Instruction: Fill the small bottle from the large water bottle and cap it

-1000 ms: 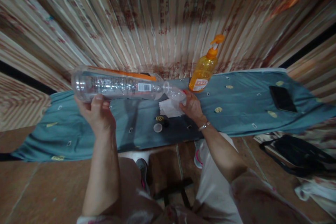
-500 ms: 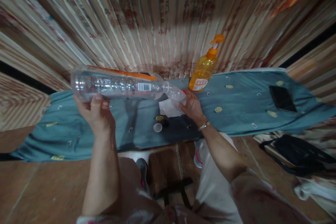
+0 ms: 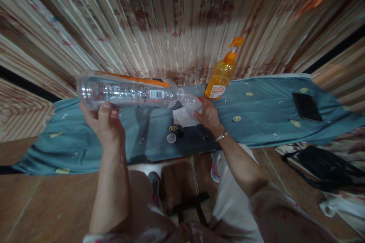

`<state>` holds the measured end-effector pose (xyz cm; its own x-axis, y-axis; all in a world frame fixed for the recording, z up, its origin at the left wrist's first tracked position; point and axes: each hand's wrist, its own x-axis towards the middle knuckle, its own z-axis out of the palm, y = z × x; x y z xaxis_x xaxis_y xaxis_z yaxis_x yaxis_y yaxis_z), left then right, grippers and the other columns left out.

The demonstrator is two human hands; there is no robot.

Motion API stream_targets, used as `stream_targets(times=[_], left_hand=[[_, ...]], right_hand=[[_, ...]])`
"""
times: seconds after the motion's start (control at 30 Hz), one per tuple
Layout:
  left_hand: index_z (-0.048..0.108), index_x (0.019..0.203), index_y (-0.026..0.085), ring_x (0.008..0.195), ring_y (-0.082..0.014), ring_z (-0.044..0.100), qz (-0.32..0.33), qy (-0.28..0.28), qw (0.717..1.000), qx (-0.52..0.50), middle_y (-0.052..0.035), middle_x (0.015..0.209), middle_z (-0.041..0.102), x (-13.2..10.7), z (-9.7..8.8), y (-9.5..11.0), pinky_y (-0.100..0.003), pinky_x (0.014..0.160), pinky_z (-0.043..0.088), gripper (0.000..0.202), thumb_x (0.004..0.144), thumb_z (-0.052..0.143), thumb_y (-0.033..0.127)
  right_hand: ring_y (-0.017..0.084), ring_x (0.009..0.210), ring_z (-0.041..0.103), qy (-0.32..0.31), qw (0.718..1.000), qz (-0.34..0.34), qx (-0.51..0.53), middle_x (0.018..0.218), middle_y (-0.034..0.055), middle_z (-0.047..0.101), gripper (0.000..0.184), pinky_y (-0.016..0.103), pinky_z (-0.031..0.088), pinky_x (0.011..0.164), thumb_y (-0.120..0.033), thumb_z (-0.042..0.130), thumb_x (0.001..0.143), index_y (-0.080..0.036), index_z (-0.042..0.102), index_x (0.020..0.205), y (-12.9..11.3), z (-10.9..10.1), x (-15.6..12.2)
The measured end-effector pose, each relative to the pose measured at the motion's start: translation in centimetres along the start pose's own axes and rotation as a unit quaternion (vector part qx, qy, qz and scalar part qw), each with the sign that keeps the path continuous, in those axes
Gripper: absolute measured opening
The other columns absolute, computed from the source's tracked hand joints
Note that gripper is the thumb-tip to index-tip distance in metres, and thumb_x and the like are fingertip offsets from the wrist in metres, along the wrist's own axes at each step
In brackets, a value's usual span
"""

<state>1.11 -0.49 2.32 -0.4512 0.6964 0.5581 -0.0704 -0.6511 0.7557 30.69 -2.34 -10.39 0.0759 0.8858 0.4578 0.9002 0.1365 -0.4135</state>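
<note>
My left hand [image 3: 104,125] grips the base end of a large clear plastic bottle [image 3: 128,93] with an orange-edged label, held nearly level above the table. Its neck points right and meets a small clear bottle [image 3: 191,102], which my right hand [image 3: 209,115] holds closed around, just over a white paper napkin [image 3: 184,119]. A white bottle cap [image 3: 171,138] and a small dark cap [image 3: 179,134] lie on the cloth in front of the napkin.
A blue-green patterned cloth [image 3: 256,121] covers the narrow table. An orange pump dispenser bottle [image 3: 222,74] stands at its back edge by the curtain. A black phone [image 3: 306,107] lies at the right. A dark bag [image 3: 325,167] sits on the floor right.
</note>
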Motion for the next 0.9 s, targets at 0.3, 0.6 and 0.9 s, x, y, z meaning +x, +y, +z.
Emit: stream_targets(times=[0.3, 0.6, 0.9], left_hand=[[0.062, 0.102, 0.025, 0.064, -0.0108, 0.031, -0.003, 0.008, 1.000, 0.010, 0.0002, 0.081, 0.045, -0.05, -0.28, -0.23, -0.029, 0.064, 0.038, 0.048, 0.055, 0.069, 0.035], [0.066, 0.094, 0.024, 0.064, -0.0100, 0.039, -0.002, 0.007, 0.999, -0.032, 0.0010, 0.079, 0.051, -0.09, 0.17, 0.12, -0.026, 0.062, 0.040, 0.043, 0.052, 0.072, 0.032], [0.060, 0.103, 0.025, 0.068, -0.0126, 0.040, 0.001, -0.003, 1.000, 0.028, -0.0003, 0.083, 0.049, -0.15, 0.08, 0.23, -0.031, 0.070, 0.044, 0.052, 0.056, 0.070, 0.044]], right_hand=[[0.033, 0.119, 0.060, 0.001, 1.000, 0.005, 0.001, 0.127, 0.0212, 0.063, 0.056, 0.050, 0.048, 0.105, -0.022, 0.061, 0.080, -0.010, 0.044, 0.132, -0.05, -0.05, 0.07], [0.033, 0.117, 0.059, 0.005, 1.000, 0.001, -0.007, 0.125, 0.0219, 0.063, 0.060, 0.049, 0.047, 0.105, -0.019, 0.064, 0.077, -0.005, 0.046, 0.133, -0.06, -0.01, 0.00], [0.032, 0.120, 0.058, 0.002, 1.000, 0.000, 0.000, 0.128, 0.0216, 0.061, 0.057, 0.049, 0.046, 0.106, -0.025, 0.059, 0.083, -0.008, 0.043, 0.135, 0.07, 0.18, -0.08]])
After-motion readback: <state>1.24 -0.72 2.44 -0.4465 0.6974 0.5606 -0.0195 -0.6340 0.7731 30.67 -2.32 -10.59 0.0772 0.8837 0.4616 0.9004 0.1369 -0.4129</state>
